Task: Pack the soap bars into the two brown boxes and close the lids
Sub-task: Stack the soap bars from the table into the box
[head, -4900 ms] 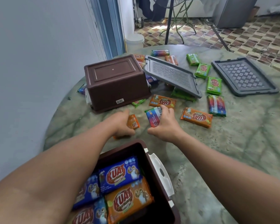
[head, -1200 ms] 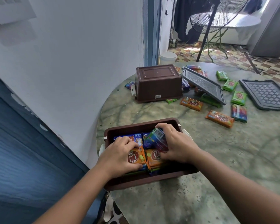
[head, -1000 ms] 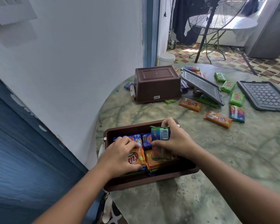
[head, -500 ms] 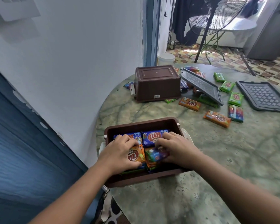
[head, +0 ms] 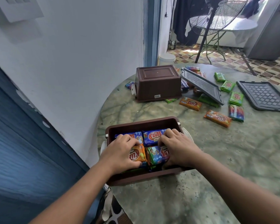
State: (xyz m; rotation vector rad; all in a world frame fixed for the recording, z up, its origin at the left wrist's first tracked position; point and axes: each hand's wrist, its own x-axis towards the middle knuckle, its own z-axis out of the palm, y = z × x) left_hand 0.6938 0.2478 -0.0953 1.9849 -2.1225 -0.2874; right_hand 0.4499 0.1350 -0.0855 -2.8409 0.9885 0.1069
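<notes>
Two brown boxes sit on a round green marbled tabletop (head: 192, 183) that fills the right half of the view beside a white wall. Largest of the task things is the near box (head: 145, 123), upright and open at the tabletop's left edge, with soap bars packed flat inside; a blue bar (head: 152, 137) lies against the far wall and an orange bar (head: 138, 155) sits nearer the front. The far box (head: 157, 83) stands upside down, well apart from the near one, with a few bars poking out from beside it. Next in size come two grey lids: one lid (head: 263, 96) lies flat at the right, while the other, a tilted lid (head: 200, 84), leans just beside the upturned box, propped on bars beneath it. Loose bars are scattered between the lids, green ones (head: 236, 98) near the flat lid and an orange one (head: 217, 118) closer in. Both hands reach into the near box: the left hand (head: 121, 153) presses flat on the orange bar, fingers spread, its grip closed on nothing, and the right hand (head: 178, 147) rests fingers down on a multicoloured bar (head: 157, 155) just beside it; whether that grip clasps the bar I cannot tell.
</notes>
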